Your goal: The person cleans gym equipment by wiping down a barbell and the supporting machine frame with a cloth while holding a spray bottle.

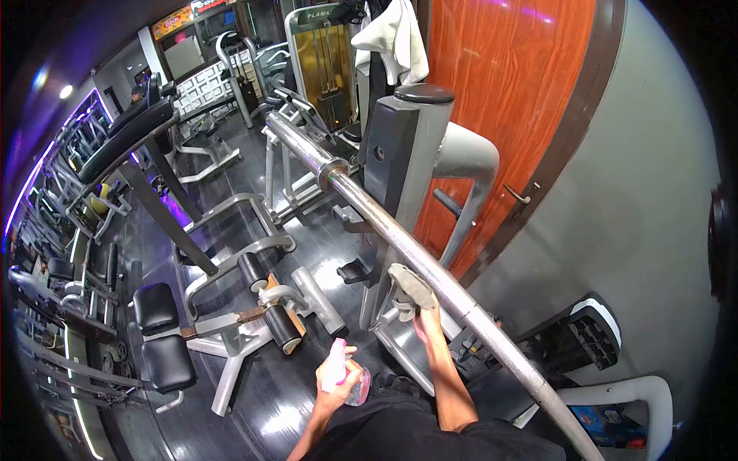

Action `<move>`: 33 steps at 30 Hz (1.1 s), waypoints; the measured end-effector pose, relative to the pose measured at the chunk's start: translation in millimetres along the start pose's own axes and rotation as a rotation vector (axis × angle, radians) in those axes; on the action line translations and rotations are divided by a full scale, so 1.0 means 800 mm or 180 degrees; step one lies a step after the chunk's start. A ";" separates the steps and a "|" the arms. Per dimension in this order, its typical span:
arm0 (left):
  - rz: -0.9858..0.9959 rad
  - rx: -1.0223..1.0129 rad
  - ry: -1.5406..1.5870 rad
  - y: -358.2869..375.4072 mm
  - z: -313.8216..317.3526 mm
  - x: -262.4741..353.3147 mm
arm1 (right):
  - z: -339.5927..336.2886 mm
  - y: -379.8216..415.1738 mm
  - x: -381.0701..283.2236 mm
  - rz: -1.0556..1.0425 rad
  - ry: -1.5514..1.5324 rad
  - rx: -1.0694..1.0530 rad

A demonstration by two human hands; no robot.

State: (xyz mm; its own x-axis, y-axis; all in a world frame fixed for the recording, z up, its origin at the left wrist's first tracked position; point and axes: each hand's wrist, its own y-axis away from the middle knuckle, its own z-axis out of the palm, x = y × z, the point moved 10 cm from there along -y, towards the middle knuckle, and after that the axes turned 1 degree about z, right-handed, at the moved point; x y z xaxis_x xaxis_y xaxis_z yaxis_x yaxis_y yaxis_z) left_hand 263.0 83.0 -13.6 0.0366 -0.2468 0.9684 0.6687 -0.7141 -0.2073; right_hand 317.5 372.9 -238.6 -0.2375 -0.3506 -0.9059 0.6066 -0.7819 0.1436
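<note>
My left hand [330,393] is wrapped round a spray bottle [335,367] with a white and pink trigger head; its clear body shows beside my fingers, low in the middle of the view. To the right, my right hand [427,323] grips a light grey cloth [412,287], which covers most of the fingers. The cloth overlaps the rack's grey frame, just below a long steel barbell [407,244]. That bar runs slantwise from the upper middle to the lower right, in front of the rack's thick upright [419,146].
A padded bench machine [167,367] with black rollers stands at left. Behind the rack are a reddish wooden door [507,92] and a hanging white towel [393,42]. Black step platforms [596,334] lean by the right wall. More gym machines and a person [138,95] are farther back.
</note>
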 end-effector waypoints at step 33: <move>-0.0112 0.0155 0.0158 0.003 -0.022 -0.010 | 0.112 -0.003 -0.295 -0.2071 0.0737 0.0072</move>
State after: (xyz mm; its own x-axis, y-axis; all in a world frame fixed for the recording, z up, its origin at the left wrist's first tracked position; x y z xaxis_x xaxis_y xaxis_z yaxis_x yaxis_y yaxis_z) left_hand 251.5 72.0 -24.5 -0.0234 -0.2552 0.9666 0.7044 -0.6903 -0.1652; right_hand 304.5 411.1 10.2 -0.3781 0.3108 -0.8720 0.3790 -0.8075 -0.4521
